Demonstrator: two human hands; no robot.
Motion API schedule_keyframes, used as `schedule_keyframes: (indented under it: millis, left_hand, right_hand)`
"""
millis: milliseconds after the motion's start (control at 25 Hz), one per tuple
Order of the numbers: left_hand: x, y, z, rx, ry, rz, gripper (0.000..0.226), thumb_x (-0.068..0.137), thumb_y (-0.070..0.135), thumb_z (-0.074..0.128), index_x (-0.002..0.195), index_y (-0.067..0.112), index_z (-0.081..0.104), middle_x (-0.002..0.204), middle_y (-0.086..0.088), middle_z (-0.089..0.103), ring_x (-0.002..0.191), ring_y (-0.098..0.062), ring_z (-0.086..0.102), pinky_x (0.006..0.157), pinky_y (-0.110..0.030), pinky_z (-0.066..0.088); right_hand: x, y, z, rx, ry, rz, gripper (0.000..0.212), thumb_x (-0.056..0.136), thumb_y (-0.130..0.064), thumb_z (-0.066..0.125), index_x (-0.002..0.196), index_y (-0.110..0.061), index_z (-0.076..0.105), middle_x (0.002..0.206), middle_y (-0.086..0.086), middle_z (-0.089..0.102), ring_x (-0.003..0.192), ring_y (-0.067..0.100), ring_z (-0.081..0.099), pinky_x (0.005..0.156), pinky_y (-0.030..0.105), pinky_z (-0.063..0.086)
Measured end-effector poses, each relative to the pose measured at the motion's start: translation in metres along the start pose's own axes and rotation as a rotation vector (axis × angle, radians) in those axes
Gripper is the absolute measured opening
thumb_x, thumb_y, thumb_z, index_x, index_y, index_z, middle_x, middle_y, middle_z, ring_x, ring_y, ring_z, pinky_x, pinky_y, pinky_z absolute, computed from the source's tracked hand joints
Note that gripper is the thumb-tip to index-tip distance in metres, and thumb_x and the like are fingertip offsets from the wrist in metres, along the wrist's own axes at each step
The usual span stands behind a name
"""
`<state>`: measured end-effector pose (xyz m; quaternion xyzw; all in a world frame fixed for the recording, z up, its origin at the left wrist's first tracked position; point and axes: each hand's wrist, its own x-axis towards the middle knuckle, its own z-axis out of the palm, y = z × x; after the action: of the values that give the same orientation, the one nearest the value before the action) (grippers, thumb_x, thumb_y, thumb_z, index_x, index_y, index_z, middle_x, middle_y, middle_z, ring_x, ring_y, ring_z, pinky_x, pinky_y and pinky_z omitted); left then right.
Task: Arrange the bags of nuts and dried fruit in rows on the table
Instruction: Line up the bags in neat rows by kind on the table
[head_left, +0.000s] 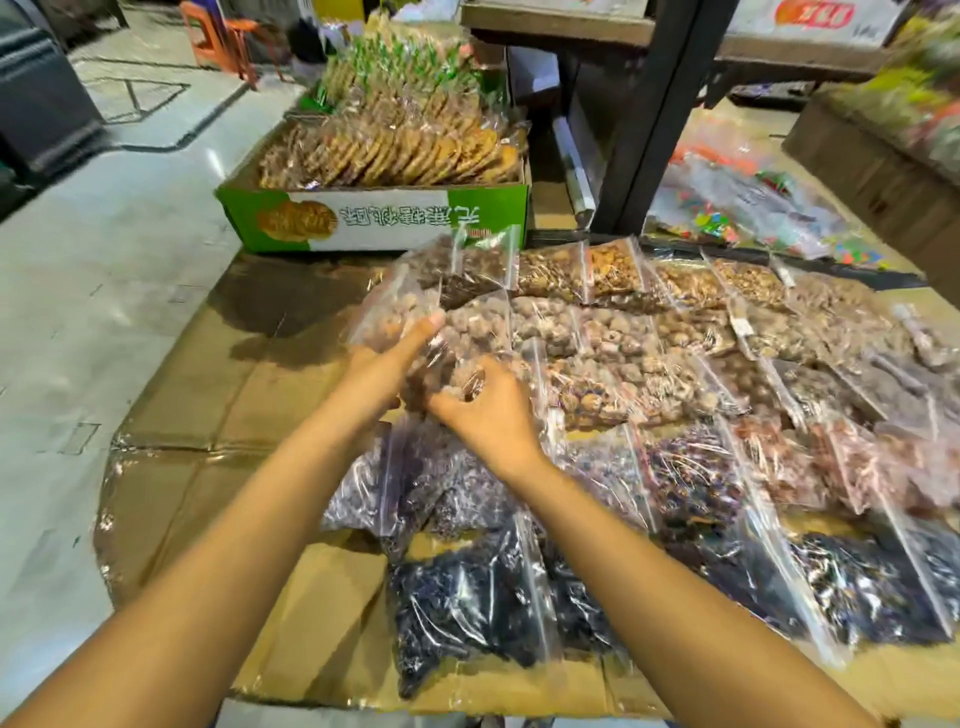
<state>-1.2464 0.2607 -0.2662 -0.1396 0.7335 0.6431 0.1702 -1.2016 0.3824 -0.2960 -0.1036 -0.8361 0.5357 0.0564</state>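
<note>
Head view: both hands hold a clear zip bag of pale brown dried fruit (400, 317) at 11 o'clock of the cardboard-covered table (171, 483). Left hand (387, 364) fingers extended beneath, right hand (480, 410) fingers pinching plastic. Next: seat it at row's left end.

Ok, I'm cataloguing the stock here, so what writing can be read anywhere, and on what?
"无蔗糖桃酥", seemingly, seen upside down: green characters on the green-and-white carton of biscuits.
Red lettering on the white box at top right: too blurred to read.
Small red mark on the carton's edge: too blurred.
White tag on a bag of nuts: too small.
</note>
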Motion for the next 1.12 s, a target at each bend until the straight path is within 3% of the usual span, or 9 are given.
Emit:
schedule_keyframes:
  millis: [80,160,320,440,560,720,920,1000,1120]
  left_hand:
    - [0.024,0.001,-0.004,-0.128,0.06,0.03,0.077,0.053,0.071,0.075,0.105,0.015,0.065,0.088,-0.004,0.07,0.069,-0.017,0.065,0.063,-0.032,0.051]
    - [0.046,-0.006,-0.013,-0.248,0.155,0.083,0.09,0.044,0.062,0.084,0.112,0.008,0.061,0.092,-0.009,0.07,0.058,-0.016,0.061,0.054,-0.028,0.048]
    - [0.093,-0.004,-0.048,-0.075,0.239,0.299,0.085,0.052,0.041,0.085,0.124,0.02,0.045,0.115,-0.004,0.063,0.098,-0.02,0.063,0.089,-0.041,0.052]
    - [0.142,0.009,-0.076,0.14,0.118,0.532,0.091,0.058,0.035,0.086,0.135,0.022,0.04,0.132,-0.004,0.054,0.118,-0.018,0.053,0.102,-0.04,0.044]
    - [0.188,0.015,-0.099,0.443,-0.069,0.645,0.097,0.061,0.03,0.085,0.143,0.023,0.034,0.138,-0.006,0.047,0.123,-0.013,0.045,0.097,-0.031,0.041]
    - [0.236,0.012,-0.116,0.856,-0.408,0.778,0.104,0.05,0.057,0.074,0.143,0.031,0.035,0.123,-0.007,0.053,0.116,-0.021,0.05,0.094,-0.03,0.043]
    - [0.199,-0.01,-0.096,0.873,-0.555,0.841,0.103,0.048,0.062,0.059,0.143,0.026,0.041,0.106,-0.002,0.043,0.105,-0.022,0.046,0.091,-0.028,0.038]
    - [0.189,-0.02,-0.086,0.826,-0.568,0.936,0.096,0.053,0.062,0.064,0.141,0.027,0.043,0.105,-0.002,0.043,0.106,-0.024,0.046,0.089,-0.029,0.036]
    - [0.174,-0.034,-0.063,0.73,-0.624,0.863,0.1,0.058,0.055,0.08,0.145,0.034,0.034,0.112,0.002,0.044,0.108,-0.015,0.041,0.089,-0.026,0.034]
  right_hand:
    - [0.004,-0.006,0.016,-0.094,-0.01,-0.055,0.043,0.066,-0.039,0.075,0.104,-0.024,0.06,0.083,-0.003,0.07,0.07,0.016,0.064,0.067,0.039,0.057]
    - [0.01,-0.011,0.022,-0.216,-0.089,-0.059,0.065,0.067,-0.053,0.076,0.12,-0.023,0.053,0.109,0.0,0.068,0.094,0.02,0.064,0.081,0.041,0.056]
    - [0.032,-0.01,0.016,-0.427,-0.292,-0.019,0.098,0.067,-0.077,0.062,0.144,-0.027,0.027,0.148,0.005,0.039,0.133,0.025,0.041,0.106,0.051,0.041]
    - [0.06,0.012,0.008,-0.718,-0.054,0.144,0.099,0.072,-0.077,0.055,0.146,-0.019,0.024,0.148,0.014,0.035,0.138,0.033,0.03,0.113,0.049,0.031]
    - [0.075,0.033,0.006,-0.792,0.092,0.473,0.105,0.073,-0.077,0.056,0.148,-0.012,0.02,0.151,0.018,0.029,0.139,0.036,0.026,0.112,0.049,0.027]
    - [0.082,0.045,0.02,-0.829,0.172,0.614,0.115,0.067,-0.081,0.056,0.149,-0.008,0.022,0.154,0.023,0.025,0.142,0.04,0.022,0.115,0.05,0.025]
    - [0.078,0.045,0.025,-0.758,0.259,0.642,0.097,0.068,-0.072,0.063,0.141,-0.013,0.038,0.142,0.014,0.036,0.133,0.033,0.028,0.111,0.045,0.03]
    - [0.08,0.046,0.026,-0.744,0.27,0.645,0.096,0.068,-0.072,0.065,0.141,-0.015,0.037,0.142,0.013,0.036,0.133,0.033,0.028,0.11,0.045,0.032]
    - [0.081,0.049,0.026,-0.749,0.272,0.656,0.097,0.067,-0.072,0.065,0.141,-0.016,0.037,0.141,0.012,0.036,0.133,0.032,0.028,0.11,0.045,0.032]
